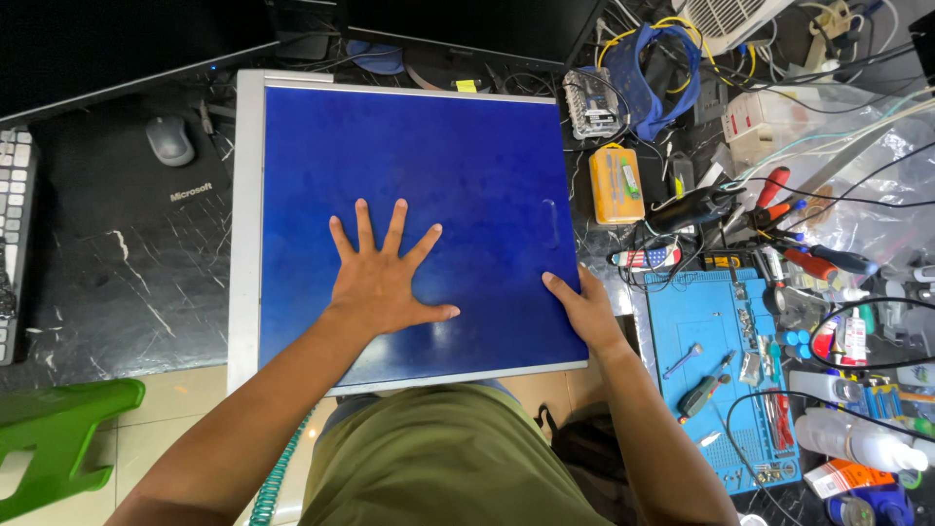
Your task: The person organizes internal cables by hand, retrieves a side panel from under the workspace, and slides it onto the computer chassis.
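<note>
Left hand [385, 282] spread wide and flat on the blue panel [419, 166], right hand [582, 310] gripping its right edge.

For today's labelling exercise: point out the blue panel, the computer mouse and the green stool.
blue panel [467, 156], head view, on its bare upper middle surface.
computer mouse [169, 139], head view, on the middle of its grey back.
green stool [58, 438], head view, on its top.

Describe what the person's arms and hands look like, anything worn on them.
Both arms are bare to the edge of the picture, with no sleeves in view. The left hand and right hand carry no gloves, and no rings, watch or wristband can be seen. An olive-green garment covers the torso below.
</note>
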